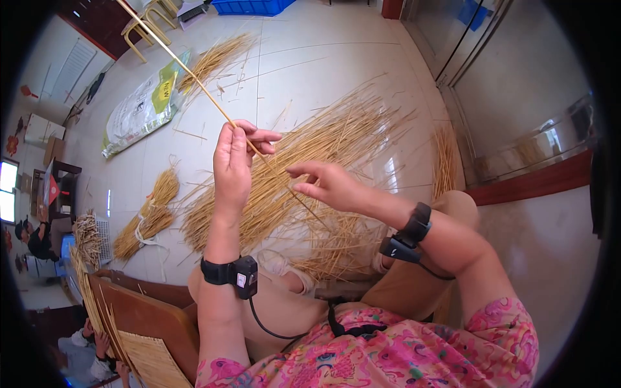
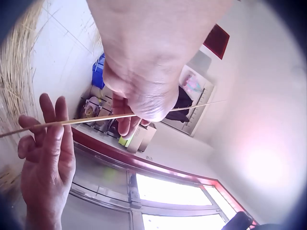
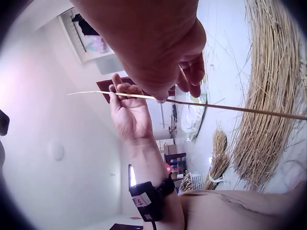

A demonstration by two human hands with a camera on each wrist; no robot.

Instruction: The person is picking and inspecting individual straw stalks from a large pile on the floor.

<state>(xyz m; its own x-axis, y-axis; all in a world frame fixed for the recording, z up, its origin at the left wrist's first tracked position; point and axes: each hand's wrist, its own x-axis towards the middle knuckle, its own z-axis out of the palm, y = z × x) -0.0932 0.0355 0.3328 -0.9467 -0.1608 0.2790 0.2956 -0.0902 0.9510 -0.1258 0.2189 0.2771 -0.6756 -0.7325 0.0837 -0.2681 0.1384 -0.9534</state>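
A long thin straw stalk [image 1: 187, 70] slants from the upper left of the head view down between the hands. The left hand [image 1: 238, 161] pinches it between thumb and index finger, other fingers spread. The right hand [image 1: 333, 185] is lower along the stalk, thumb and fingertips at it. In the left wrist view the right hand [image 2: 48, 158] holds the stalk [image 2: 96, 118] at thumb and finger, with two fingers raised. The right wrist view shows the left hand [image 3: 132, 115] gripping the paler part, and the stalk [image 3: 230, 108] running on to the right.
A large pile of straw [image 1: 310, 155] lies on the floor beneath the hands. Left of it are a tied bundle [image 1: 152, 210] and a white-green sack [image 1: 142, 110]. A wooden chair [image 1: 145, 304] stands at lower left, and metal doors [image 1: 524, 84] at right. Another person's hands [image 1: 100, 343] show lower left.
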